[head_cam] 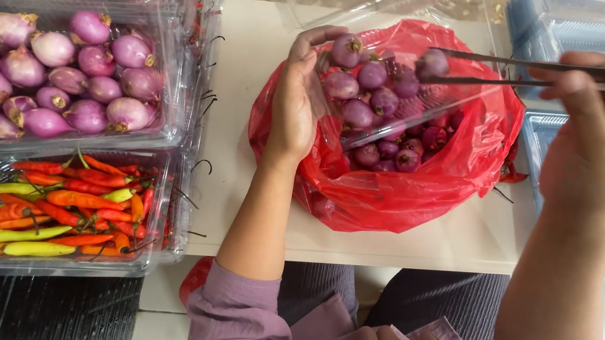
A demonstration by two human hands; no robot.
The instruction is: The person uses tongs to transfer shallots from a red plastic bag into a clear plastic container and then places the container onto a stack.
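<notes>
Bright, even daylight — soft shadows. Glare streaks the clear trays (pixel 178 124); right hand (pixel 600 128) slightly motion-blurred — edges mildly stretched.

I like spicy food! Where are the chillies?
In the head view, the chillies lie at the far left in a clear plastic tray, just below the tray of shallots.

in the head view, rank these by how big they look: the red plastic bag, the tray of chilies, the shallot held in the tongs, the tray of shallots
1. Red plastic bag
2. Tray of shallots and tray of chilies: they look about alike, both cut off by the frame, so no ranking between them.
3. Shallot in the tongs, clearly smallest.
</notes>
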